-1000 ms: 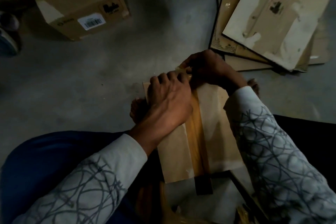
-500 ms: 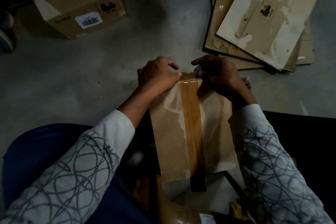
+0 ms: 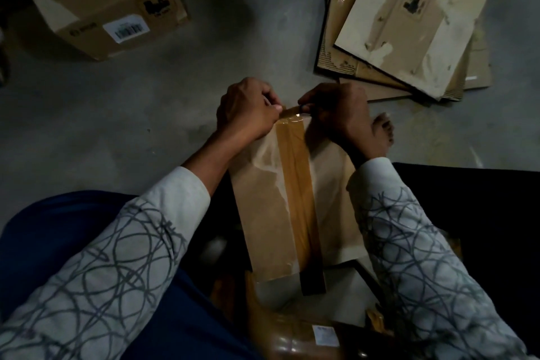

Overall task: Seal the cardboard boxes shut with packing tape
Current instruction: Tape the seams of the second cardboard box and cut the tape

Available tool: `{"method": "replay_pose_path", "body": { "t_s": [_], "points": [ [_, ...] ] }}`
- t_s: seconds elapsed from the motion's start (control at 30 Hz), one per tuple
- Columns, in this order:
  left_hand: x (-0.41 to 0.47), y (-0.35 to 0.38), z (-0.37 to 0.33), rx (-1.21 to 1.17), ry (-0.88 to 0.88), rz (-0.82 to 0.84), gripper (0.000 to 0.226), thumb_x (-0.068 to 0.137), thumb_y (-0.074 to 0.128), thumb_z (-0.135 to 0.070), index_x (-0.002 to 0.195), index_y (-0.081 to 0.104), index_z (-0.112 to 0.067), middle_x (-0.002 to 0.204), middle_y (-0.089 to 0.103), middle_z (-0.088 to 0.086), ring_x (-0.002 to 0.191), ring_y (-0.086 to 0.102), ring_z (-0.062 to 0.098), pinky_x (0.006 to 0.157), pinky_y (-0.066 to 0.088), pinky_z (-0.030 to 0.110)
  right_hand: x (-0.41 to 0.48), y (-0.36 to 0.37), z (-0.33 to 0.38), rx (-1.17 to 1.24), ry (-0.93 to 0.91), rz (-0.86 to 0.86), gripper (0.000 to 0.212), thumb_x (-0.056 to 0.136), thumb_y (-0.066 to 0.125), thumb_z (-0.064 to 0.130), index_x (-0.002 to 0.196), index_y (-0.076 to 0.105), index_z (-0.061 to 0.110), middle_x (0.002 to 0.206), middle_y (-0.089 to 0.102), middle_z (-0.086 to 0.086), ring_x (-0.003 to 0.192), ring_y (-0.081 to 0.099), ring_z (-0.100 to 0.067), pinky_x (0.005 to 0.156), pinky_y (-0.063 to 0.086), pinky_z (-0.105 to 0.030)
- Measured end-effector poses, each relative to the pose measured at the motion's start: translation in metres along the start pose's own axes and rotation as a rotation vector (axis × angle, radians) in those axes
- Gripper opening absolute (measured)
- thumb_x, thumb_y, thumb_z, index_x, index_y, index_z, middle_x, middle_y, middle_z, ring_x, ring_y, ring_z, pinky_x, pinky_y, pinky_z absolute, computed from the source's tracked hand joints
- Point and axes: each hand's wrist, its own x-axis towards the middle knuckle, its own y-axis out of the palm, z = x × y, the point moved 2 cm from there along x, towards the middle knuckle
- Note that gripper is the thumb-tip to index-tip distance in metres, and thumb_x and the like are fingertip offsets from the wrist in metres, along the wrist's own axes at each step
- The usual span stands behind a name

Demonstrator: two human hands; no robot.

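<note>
A narrow cardboard box [image 3: 263, 202] stands on the floor between my knees. A strip of brown packing tape [image 3: 298, 184] runs down the middle of its top, from the far edge to the near edge. At the far edge my left hand [image 3: 248, 109] and my right hand [image 3: 342, 114] each pinch the free end of the tape, which crinkles and lifts between them. My right hand also seems to hold something small and dark at the tape; I cannot tell what it is.
A taped brown box with a barcode label [image 3: 99, 0] sits on the concrete floor at the far left. A stack of flattened cardboard sheets [image 3: 409, 23] lies at the far right. Another tape-covered parcel [image 3: 295, 339] is near my lap. A bare foot [image 3: 382, 128] shows behind my right hand.
My left hand has come off the top of the box, where it lay flat on the tape, and now pinches the tape's far end opposite my right hand.
</note>
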Motion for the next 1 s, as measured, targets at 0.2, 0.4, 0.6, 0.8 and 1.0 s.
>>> {"method": "replay_pose_path", "body": {
  "t_s": [0.2,0.4,0.6,0.8,1.0],
  "points": [
    [-0.003,-0.003,-0.002,-0.001,0.009,0.015,0.006,0.088,0.075,-0.028,0.092,0.073,-0.03,0.103,0.062,-0.011,0.098,0.057,0.008,0.057,0.032,0.014,-0.004,0.006,-0.004,-0.03,-0.096,-0.21,0.021,0.079,0.08,0.001,0.097,0.079,0.013,0.096,0.075,-0.003,0.074,0.06,0.01,0.073,0.044,0.001],
    [-0.001,-0.001,0.002,0.114,-0.161,0.208,0.063,0.069,0.078,-0.057,0.12,0.062,-0.024,0.12,0.063,0.0,0.111,0.058,0.024,0.097,0.049,0.047,-0.003,0.012,-0.004,-0.054,-0.225,-0.197,0.025,0.079,0.076,-0.001,0.1,0.077,0.012,0.1,0.072,-0.006,0.084,0.067,-0.004,0.078,0.053,-0.011],
    [-0.004,-0.001,0.0,0.013,-0.337,0.271,0.076,0.047,0.072,-0.065,0.107,0.064,-0.019,0.108,0.066,0.007,0.103,0.061,0.031,0.098,0.047,0.055,-0.008,0.009,-0.005,-0.093,-0.292,-0.154,0.02,0.085,0.073,0.001,0.104,0.076,0.008,0.105,0.071,-0.009,0.089,0.065,-0.006,0.084,0.047,-0.007],
    [-0.003,0.016,0.016,-0.197,-0.483,0.249,0.103,0.033,0.069,-0.079,0.12,0.058,-0.026,0.124,0.057,0.004,0.117,0.05,0.033,0.101,0.041,0.048,-0.002,0.002,-0.006,-0.124,-0.365,-0.078,0.011,0.089,0.074,0.013,0.1,0.076,0.01,0.098,0.072,-0.008,0.08,0.059,0.0,0.076,0.04,0.002],
    [-0.007,0.013,0.011,-0.049,-0.433,0.245,0.063,0.084,0.059,-0.061,0.135,0.045,-0.026,0.128,0.042,0.009,0.124,0.034,0.034,0.105,0.029,0.047,0.007,0.002,-0.003,-0.206,-0.422,0.013,0.013,0.093,0.068,0.02,0.098,0.077,0.011,0.098,0.071,-0.009,0.081,0.066,-0.017,0.074,0.043,-0.016]
  ]
}}
